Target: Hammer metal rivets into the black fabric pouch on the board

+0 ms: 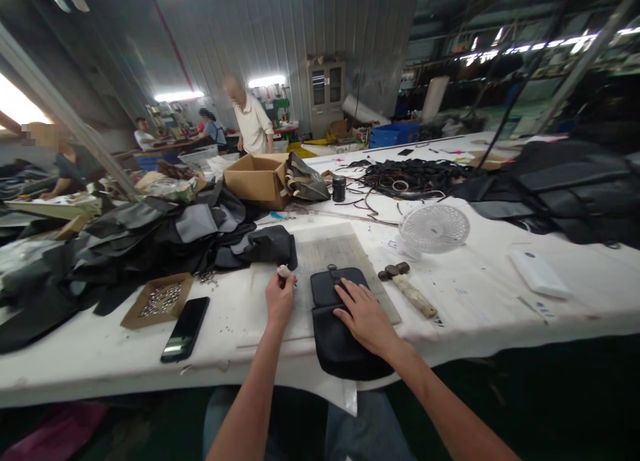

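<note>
My left hand [280, 297] is closed round a small whitish object [285, 271], too small to name, above the pale board [325, 244]. My right hand [365, 314] lies with fingers spread on a black leather-like piece [333, 354], which has a flap and a small ring at its top. The piece rests partly on the board and reaches the table's front edge. Just right of it lies a hammer [411, 293] with a wrapped handle and a dark head.
Left: a black phone [185, 329], a cardboard tray [135, 314] of small metal parts, heaped dark pieces [135, 241]. Behind: an open carton [255, 181], a dark can [339, 189], dark straps [415, 177]. Right: a white fan [435, 229], a white box [540, 274]. Several people are in the background.
</note>
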Demonstrator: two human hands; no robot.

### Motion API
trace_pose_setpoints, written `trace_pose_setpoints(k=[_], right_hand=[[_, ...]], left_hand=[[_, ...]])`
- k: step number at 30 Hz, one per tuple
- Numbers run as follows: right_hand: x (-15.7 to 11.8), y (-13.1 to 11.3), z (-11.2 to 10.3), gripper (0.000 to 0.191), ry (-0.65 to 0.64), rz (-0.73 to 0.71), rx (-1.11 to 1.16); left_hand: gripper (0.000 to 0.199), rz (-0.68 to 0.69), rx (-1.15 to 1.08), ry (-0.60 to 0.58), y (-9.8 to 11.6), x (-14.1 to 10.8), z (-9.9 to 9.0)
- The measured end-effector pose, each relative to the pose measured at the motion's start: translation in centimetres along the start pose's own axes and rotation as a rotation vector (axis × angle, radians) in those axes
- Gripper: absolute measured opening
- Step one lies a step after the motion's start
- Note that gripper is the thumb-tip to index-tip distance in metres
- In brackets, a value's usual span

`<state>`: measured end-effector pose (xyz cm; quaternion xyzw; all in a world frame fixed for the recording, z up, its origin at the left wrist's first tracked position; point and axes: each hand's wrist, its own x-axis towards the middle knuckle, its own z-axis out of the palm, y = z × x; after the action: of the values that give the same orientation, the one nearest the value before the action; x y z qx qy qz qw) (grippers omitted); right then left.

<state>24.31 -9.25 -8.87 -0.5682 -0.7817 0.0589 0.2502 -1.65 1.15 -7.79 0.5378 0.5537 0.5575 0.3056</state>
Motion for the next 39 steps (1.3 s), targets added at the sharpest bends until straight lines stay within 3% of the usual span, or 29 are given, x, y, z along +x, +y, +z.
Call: trace_pose_setpoints(k=[7,17,24,33,39], right_hand=[[0.0,-0.3,-1.9,0.064,-0.02,-0.032,0.049],[-0.5,-1.1,-1.3,0.068,0.035,0.032,0.034],[-0.3,-0.7,-1.9,0.064,0.001,-0.007,0.042],[-0.5,-0.4,-0.3,0.055,0.068,-0.077,-0.061],[-0.7,-0.4,-0.2,0.054,0.093,-0.079,-0.108]], left_hand=[[0.048,-0.04,0.077,-0.022,0.4,0.3,-0.2],[0.061,-0.104,0.183,-0.025,0.4,0.8,-0.2],[0.059,-0.062,0.12,-0.02,-0.3,0.9,0.0],[0.036,0.034,0.015,-0.009,0.4,-0.1,0.3],[0.035,-0.007,-0.052,-0.086,3.0,0.5,0.4]])
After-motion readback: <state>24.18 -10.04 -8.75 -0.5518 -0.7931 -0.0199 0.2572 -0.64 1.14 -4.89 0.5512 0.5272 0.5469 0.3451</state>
